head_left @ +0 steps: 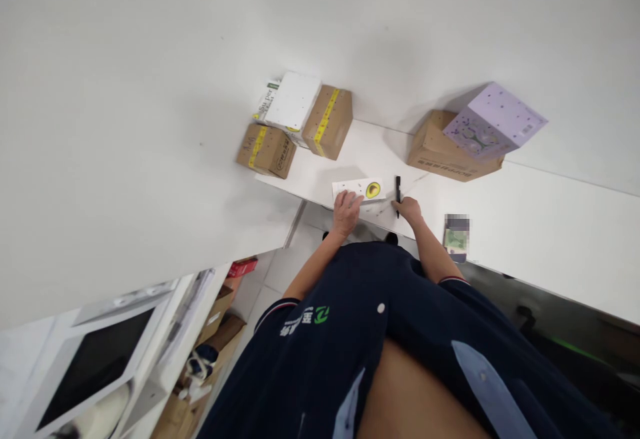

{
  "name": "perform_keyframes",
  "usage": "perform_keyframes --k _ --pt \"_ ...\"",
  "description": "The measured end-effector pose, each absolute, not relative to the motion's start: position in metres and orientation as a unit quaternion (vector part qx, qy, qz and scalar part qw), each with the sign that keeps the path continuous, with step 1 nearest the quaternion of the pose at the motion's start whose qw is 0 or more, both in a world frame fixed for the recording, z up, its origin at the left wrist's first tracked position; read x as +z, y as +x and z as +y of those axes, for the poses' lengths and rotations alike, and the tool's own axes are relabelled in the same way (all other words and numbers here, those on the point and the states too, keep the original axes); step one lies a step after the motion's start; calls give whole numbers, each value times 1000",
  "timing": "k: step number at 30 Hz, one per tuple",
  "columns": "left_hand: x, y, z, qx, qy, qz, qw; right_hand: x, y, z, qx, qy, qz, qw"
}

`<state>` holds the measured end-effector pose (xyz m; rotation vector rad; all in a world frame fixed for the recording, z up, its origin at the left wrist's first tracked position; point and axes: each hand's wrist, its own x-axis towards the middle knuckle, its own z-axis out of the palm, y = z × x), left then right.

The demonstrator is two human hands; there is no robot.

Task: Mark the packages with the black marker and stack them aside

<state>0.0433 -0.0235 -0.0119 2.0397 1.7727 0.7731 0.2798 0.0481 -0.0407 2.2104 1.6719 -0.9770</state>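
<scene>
On the white table (367, 152) lies a flat white box (359, 189) with an avocado picture at its right end. My left hand (347, 212) grips the left part of this box at its near edge, its fingers bent over the top. To the right, my right hand (409, 209) is closed around the lower part of a black marker (398, 185). The marker points away from me and is apart from the box. The fingertips of my right hand are partly hidden.
Brown cartons with yellow tape (327, 122) and a white box (294, 101) stand at the back left. At the back right, a purple box (493, 122) rests on a brown carton (440, 149). A partly blurred object (456, 239) lies near the front edge.
</scene>
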Motion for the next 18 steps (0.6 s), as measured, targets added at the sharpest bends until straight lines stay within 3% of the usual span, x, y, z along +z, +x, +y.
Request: perform_keyframes --k 5,8,12,18 --pt "-20 42 -24 274 728 614 133 -35 305 22 -323 796 512 8" --pt "-23 42 -24 266 739 609 110 -30 339 -10 -245 839 485 -38" --pt "-29 42 -23 276 743 603 90 -30 385 -56 -164 900 403 6" --pt "-32 42 -24 289 747 596 52 -37 409 -92 -219 908 357 22"
